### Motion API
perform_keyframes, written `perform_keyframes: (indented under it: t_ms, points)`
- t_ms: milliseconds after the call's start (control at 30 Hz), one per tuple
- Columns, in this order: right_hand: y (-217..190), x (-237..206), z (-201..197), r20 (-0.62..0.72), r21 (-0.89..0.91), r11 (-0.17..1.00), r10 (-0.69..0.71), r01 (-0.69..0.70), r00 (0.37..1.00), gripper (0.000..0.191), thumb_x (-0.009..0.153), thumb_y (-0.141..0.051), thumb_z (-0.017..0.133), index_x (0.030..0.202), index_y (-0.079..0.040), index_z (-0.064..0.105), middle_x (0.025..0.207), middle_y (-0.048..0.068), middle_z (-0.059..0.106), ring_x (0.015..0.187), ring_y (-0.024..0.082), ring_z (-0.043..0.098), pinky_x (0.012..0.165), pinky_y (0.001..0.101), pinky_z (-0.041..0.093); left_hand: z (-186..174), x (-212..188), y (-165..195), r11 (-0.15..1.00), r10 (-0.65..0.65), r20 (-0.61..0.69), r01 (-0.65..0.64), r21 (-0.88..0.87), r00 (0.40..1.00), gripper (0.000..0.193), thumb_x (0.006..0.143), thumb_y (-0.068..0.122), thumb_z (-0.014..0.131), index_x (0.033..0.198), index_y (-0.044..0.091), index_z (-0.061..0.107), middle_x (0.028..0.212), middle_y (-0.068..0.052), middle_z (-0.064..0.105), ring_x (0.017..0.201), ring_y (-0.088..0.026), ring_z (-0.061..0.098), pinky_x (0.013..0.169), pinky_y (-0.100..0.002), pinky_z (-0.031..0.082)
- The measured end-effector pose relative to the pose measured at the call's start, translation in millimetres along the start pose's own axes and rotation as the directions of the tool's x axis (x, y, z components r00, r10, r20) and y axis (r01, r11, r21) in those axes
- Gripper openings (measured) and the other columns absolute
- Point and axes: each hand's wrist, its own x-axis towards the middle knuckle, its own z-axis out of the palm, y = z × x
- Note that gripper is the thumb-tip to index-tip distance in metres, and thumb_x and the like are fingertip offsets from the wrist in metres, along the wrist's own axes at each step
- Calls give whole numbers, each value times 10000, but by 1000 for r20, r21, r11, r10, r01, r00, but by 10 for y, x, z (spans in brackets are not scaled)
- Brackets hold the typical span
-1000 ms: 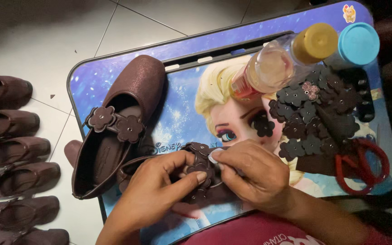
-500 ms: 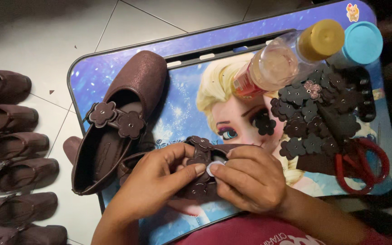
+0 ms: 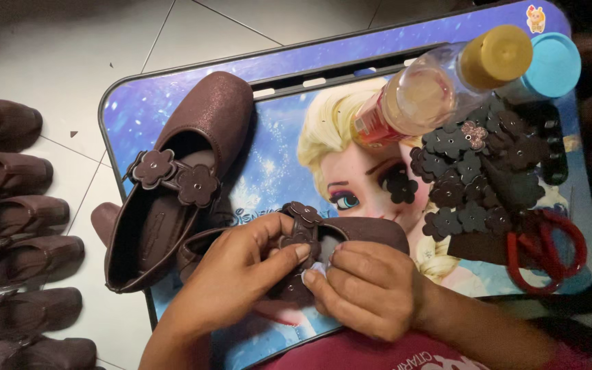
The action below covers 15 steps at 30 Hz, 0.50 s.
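While the head view looks down on the printed tray [image 3: 282, 75], the left hand [image 3: 231, 284] and right hand [image 3: 371, 291] pinch flower pieces on a brown shoe [image 3: 364, 231] lying at the tray's near edge, fingers curled tight, beside a finished shoe [image 3: 186, 164].

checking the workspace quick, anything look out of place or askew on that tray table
One flower cutout lies alone on the tray table, apart from the flower pile. The clear bottle lies tipped on its side. Nothing looks spilled or damaged.

shoe [image 3: 351, 233] half hidden (by hands), scissors [image 3: 546, 250] blurred
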Motion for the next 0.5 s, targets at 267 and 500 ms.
perform_keyframes:
  t_ms: [267,500]
  points:
    - [-44,24,27,-47,-57,982,175,-178,983,287,796,-30,816,1044,57,702,852,73,643,828,268,668,713,381,574,12,6,13,999,-32,2,32,-44,999,244,917,163,619,1118,36,670,837,-25,688,671,-107,683,480,-358,611]
    - [-56,-23,35,-32,-1,969,247,-247,968,327,752,-14,834,1044,42,698,858,85,655,827,271,681,715,365,568,-21,32,-48,999,38,25,-38,-1,999,215,936,164,643,1077,5,677,810,-25,653,668,-96,644,477,-341,646]
